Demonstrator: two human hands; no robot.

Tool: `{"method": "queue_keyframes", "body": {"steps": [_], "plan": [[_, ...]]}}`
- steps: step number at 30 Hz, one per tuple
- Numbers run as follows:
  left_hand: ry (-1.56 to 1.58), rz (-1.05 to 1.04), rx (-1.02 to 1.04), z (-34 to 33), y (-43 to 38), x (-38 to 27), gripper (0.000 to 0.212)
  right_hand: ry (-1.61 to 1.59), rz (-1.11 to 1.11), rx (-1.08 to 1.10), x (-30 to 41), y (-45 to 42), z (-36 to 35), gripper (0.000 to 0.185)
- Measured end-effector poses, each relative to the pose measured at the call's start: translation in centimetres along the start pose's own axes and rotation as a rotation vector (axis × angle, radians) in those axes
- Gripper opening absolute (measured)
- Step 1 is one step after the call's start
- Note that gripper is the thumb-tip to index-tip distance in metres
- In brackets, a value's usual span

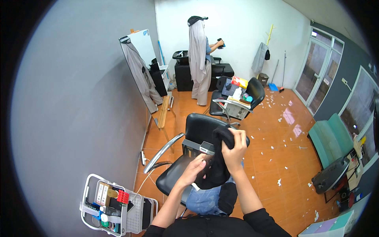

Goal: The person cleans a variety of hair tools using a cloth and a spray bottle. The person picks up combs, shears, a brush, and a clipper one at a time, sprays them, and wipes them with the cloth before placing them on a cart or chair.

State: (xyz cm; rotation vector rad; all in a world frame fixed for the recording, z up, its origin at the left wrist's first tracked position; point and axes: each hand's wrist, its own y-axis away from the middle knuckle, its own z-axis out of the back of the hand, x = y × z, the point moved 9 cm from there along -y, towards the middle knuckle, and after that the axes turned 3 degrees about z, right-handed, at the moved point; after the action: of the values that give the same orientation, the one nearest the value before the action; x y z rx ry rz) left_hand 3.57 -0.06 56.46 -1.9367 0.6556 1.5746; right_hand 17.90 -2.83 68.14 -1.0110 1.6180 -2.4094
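My left hand [194, 170] grips a black comb [209, 152] with long teeth and a pale band that bears writing. Bunched black cloth [217, 174] hangs from my right hand [235, 151], its upper end folded over between fingers and thumb. The comb lies against the left side of this cloth, and I cannot tell whether it touches. Beneath both hands is a black salon chair [171, 177] with a chrome armrest [164, 152]. A dark box [190, 147] stands on its seat near the backrest, partly hidden by the comb.
At lower left stands a white trolley [133, 219] holding bottles and red clips. A leaning mirror [139, 65] is by the wall. Ahead, another salon chair [257, 90] bears boxes and supplies; behind it a person [198, 59] holds a dark item. White scraps [279, 182] litter the floor.
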Motion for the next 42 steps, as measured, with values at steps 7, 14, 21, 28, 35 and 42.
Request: {"method": "queue_keyframes", "body": {"steps": [7,14,21,28,35,42], "plan": [[0.543,-0.181,-0.174,1.9,-0.8,-0.1,0.071,-0.251,0.021,0.28,4.1,6.7,-5.1,0.039],[0.718,-0.233,-0.115,3.7,-1.0,-1.1,0.073,-0.413,0.121,0.446,4.5,10.3,-5.8,0.034],[0.279,0.119,-0.124,1.5,-0.6,4.8,0.057,-0.179,0.044,0.207,1.3,3.0,-4.4,0.043],[0.119,-0.054,-0.172,3.7,-0.7,1.8,0.051,-0.095,-0.177,0.058,-2.9,1.3,-4.7,0.032],[0.161,-0.09,-0.289,6.9,0.9,0.9,0.044,-0.133,-0.474,0.34,-7.1,5.3,-10.6,0.037],[0.22,0.024,-0.428,10.1,4.2,0.8,0.035,-0.101,-0.377,0.472,-4.6,6.4,-14.2,0.053]]}}
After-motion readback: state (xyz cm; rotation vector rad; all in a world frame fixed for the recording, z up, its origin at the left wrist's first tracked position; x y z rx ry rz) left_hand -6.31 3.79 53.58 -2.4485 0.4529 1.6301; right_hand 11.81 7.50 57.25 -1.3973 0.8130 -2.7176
